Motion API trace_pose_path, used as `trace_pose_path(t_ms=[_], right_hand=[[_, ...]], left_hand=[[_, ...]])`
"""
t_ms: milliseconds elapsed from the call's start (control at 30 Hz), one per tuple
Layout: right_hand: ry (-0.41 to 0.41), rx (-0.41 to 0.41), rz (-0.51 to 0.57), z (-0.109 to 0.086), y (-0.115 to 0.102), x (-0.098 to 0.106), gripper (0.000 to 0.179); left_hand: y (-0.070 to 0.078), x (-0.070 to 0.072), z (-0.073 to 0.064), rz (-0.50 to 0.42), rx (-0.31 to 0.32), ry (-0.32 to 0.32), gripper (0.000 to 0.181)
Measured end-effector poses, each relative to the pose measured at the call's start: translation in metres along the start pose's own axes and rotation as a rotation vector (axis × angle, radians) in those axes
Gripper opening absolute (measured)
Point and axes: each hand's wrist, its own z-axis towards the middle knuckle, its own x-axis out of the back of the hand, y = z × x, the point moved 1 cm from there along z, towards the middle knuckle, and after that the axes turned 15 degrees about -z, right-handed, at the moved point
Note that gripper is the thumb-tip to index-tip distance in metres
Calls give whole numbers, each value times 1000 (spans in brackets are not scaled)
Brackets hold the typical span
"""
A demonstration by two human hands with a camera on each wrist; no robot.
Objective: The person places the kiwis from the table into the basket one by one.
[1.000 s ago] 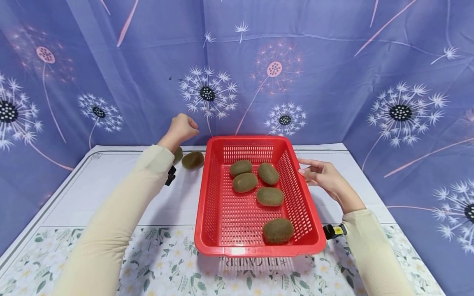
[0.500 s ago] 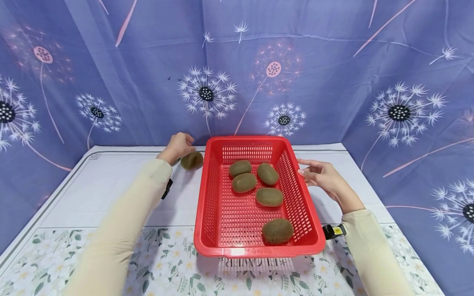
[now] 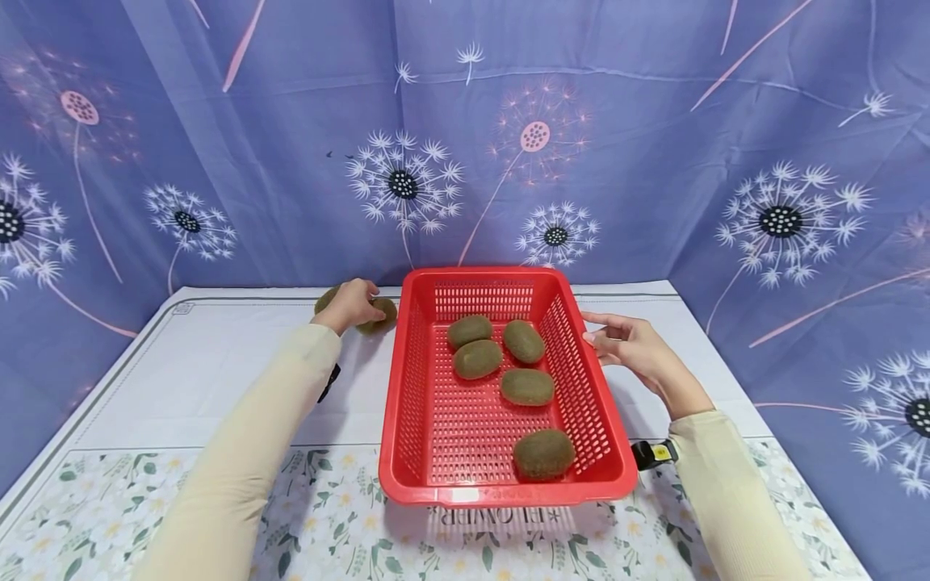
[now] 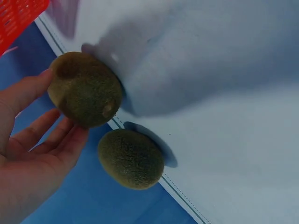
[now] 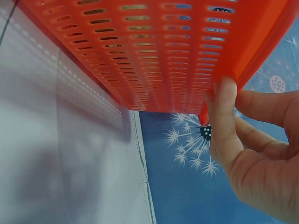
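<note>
Since the left hand (image 4: 35,170) has thumb and fingers curled round a kiwi (image 4: 86,88), left of centre in the head view, I'd go gentle and not bump the neighbouring kiwi (image 4: 131,158). Right hand (image 3: 630,347) pinches the rim of the red basket (image 3: 508,493), handy for steadying. Upside-down lettering (image 3: 501,516) at bottom centre looks like "FLOWER"; yellow tag (image 3: 660,453) lower right, unreadable.

Periwinkle-blue fabric (image 3: 283,137) fills the top half of the head view and runs down both sides, lightly creased, with a fold line across the upper right. Its print shows white dandelion heads (image 3: 781,220) with black centres, and a pink dandelion head (image 3: 534,137) at upper centre. Below spreads a white tablecloth (image 3: 203,371), edged by a thin dark line; a daisy-and-leaf floral band (image 3: 109,500) crosses the bottom, with upside-down lettering (image 3: 501,516) at lower centre. Soft shadows darken the cloth.
</note>
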Motion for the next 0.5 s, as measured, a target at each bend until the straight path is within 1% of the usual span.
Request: trace_pose_path(t_ms=[100, 300, 367, 500], right_hand=[[-1, 0, 3, 0, 0, 0, 54], [4, 4, -3, 0, 2, 0, 53], [3, 5, -3, 1, 2, 0, 53], [-2, 9, 8, 1, 3, 0, 53]], left_hand=[[-2, -2, 2, 17, -2, -10, 53], [-7, -5, 4, 62, -31, 0, 53], [-7, -6, 3, 78, -34, 9, 49], [-6, -8, 2, 119, -32, 33, 36]])
